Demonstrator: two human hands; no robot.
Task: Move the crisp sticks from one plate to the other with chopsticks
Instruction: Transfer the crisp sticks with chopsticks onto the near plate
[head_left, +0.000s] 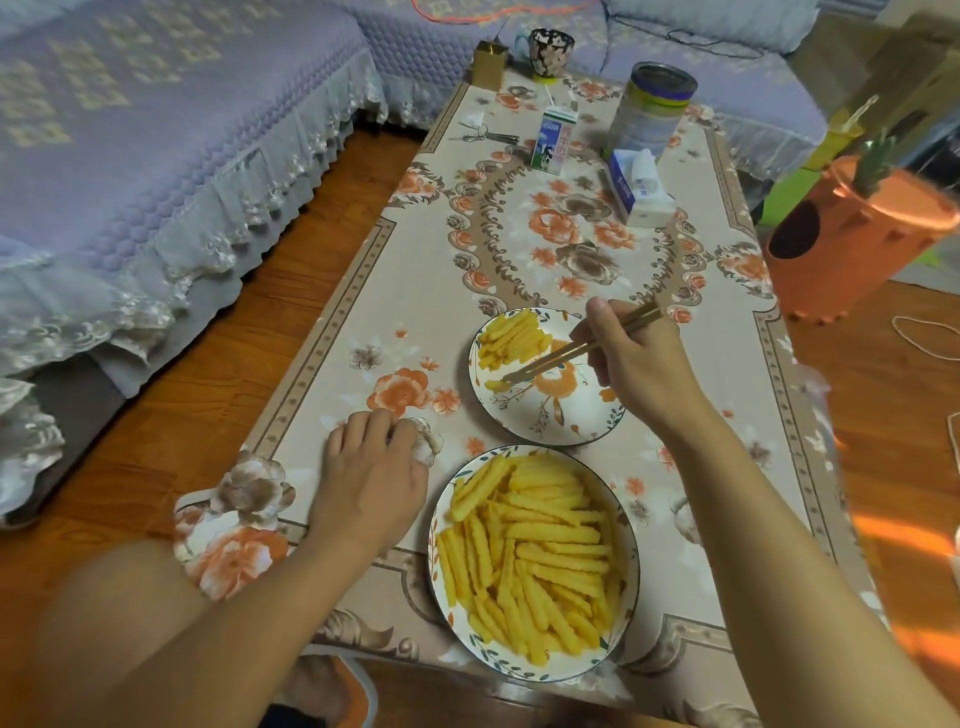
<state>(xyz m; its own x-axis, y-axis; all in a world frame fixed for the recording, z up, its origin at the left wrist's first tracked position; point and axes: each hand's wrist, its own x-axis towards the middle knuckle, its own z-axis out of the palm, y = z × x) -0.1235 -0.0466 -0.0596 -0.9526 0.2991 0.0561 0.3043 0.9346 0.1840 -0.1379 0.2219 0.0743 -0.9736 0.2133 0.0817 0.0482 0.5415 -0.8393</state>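
Two white flowered plates stand on the table. The near plate (626, 587) is heaped with several yellow crisp sticks (535, 561). The far plate (571, 421) holds a smaller pile of sticks (511, 335) along its far-left side. My right hand (636, 356) grips a pair of wooden chopsticks (576, 348) over the far plate. Their tips pinch one crisp stick (496, 385) low at the plate's left side. My left hand (371, 467) rests on the tablecloth left of the near plate, fingers loosely curled, holding nothing.
Farther back on the flowered tablecloth (415, 312) are a milk carton (553, 140), a tissue pack (641, 189), a tin can (652, 106), a mug (550, 49), a small brown box (488, 62) and keys (485, 135). A sofa (156, 156) lies left, an orange bin (852, 239) right.
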